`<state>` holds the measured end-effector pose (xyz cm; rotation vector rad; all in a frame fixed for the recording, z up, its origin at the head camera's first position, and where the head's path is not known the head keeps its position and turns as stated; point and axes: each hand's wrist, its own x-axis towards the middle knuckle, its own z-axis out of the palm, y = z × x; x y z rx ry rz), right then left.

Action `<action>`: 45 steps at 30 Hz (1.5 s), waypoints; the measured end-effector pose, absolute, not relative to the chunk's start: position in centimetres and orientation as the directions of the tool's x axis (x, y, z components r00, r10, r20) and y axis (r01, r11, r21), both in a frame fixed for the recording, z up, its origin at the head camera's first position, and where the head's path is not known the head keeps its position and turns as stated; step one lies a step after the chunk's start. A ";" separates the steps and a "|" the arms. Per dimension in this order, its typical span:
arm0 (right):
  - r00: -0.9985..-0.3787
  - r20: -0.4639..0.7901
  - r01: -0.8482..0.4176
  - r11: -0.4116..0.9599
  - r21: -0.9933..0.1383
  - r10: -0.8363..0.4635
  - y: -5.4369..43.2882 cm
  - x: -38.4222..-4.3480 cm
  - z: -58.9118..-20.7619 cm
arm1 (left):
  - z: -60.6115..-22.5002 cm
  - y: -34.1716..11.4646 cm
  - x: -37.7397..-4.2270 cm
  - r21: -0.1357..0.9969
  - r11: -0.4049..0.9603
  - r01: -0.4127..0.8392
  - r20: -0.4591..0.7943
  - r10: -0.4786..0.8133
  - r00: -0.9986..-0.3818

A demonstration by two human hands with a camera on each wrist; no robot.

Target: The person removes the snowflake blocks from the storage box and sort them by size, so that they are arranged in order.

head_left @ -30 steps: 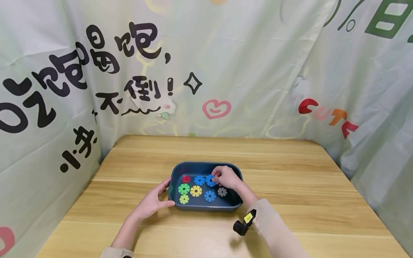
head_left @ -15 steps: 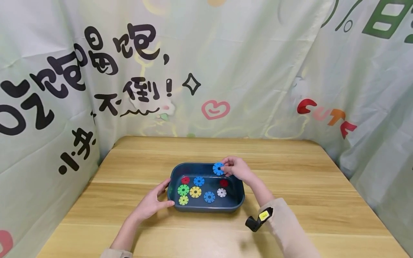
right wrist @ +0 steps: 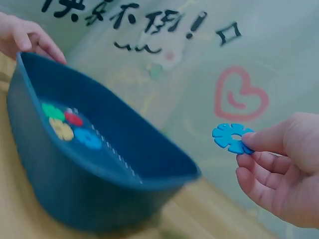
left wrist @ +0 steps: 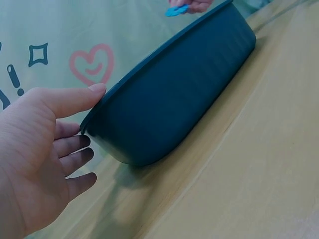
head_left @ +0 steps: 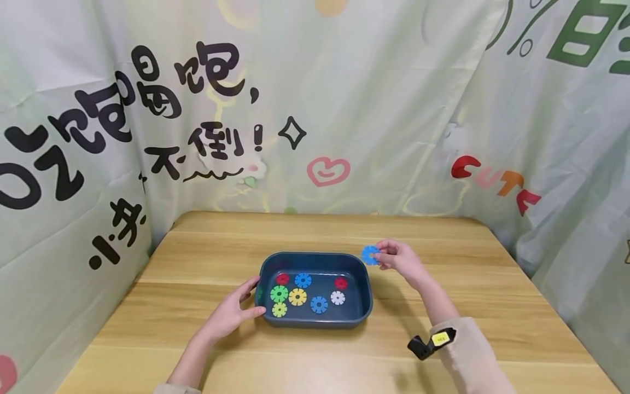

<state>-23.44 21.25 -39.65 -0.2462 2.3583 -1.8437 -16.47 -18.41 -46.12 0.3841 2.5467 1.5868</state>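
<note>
My right hand (head_left: 403, 261) pinches a blue snowflake disc (head_left: 366, 253), a flat interlocking toy piece with slots round its edge. It holds the disc in the air just past the right back corner of a dark blue plastic tub (head_left: 315, 323). In the right wrist view thumb and fingers meet on the rim of the disc (right wrist: 224, 134). At the tub's left end my left hand (head_left: 227, 314) rests with relaxed, spread fingers, its thumb on the rim (left wrist: 97, 89). Inside the tub lie a yellow disc (head_left: 292, 297), a white disc (head_left: 333, 298) and several others in red, green and blue.
The tub stands on a wood-grain table (head_left: 197, 241). A printed curtain (head_left: 374, 109) hangs behind and along both sides. On the right sleeve sits a small black camera (head_left: 420, 347) with a yellow label.
The right hand has lifted the blue disc out of the tub and carried it right, beyond the rim. A red disc and the white disc beneath now show fully. The left hand stays put.
</note>
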 end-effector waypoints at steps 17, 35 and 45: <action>-0.984 -0.084 0.054 0.189 -0.980 -0.158 25.3 -21.5 -45.2 | -46.0 -18.2 -16.2 0.897 0.422 0.132 0.024 0.250 -0.968; -0.996 -0.083 0.046 0.543 -0.838 -0.044 23.6 -21.1 -46.9 | -46.3 -18.3 -16.3 0.891 0.434 0.135 0.026 0.248 -0.968; -0.999 0.001 -0.024 0.694 -0.719 -0.034 23.0 -21.1 -47.5 | -46.1 -18.3 -16.3 0.885 0.445 0.136 0.024 0.248 -0.969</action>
